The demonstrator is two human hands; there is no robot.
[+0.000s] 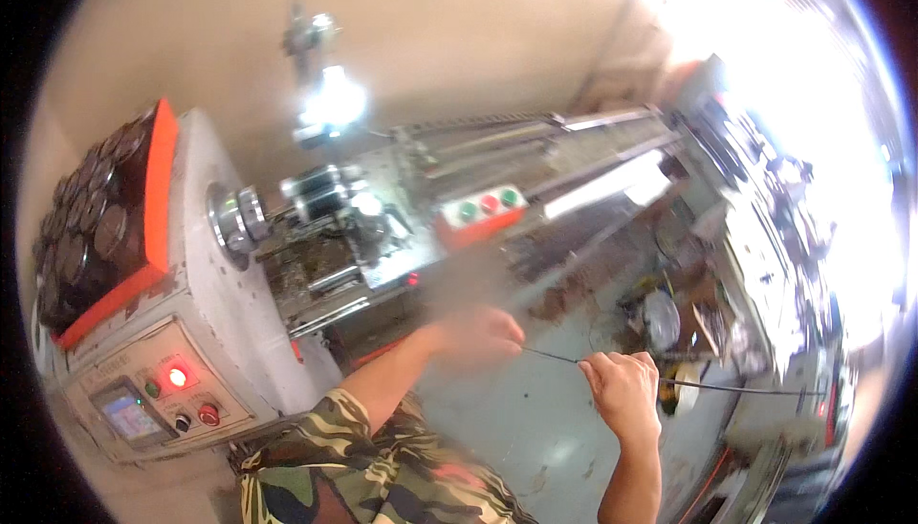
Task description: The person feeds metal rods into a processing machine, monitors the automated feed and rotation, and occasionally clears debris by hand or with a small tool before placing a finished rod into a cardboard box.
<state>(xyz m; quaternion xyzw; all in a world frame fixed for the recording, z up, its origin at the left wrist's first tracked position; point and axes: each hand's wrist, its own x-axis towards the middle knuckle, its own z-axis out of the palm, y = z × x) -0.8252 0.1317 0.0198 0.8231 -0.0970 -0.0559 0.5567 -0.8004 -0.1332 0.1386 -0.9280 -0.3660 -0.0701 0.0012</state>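
A thin dark rod [736, 389] stretches between my two hands over the floor. My left hand [478, 335] is closed on its left end; this hand is partly blurred. Further along to the right, my right hand [623, 385] wraps its fingers round the same rod. Beyond the right hand the rod runs out toward the right side of the view. Whether it is stiff wire or cable is too fine to tell. Left and ahead of my hands stands a lathe-like machine, with a round metal chuck [239, 220]. Both hands are apart from it.
The machine carries a control panel [158, 395] with a lit red lamp and a small screen. An orange box [483, 215] with green and red buttons sits on its carriage. A bright work lamp [333, 103] hangs above. Cluttered benches [765, 266] line the right side.
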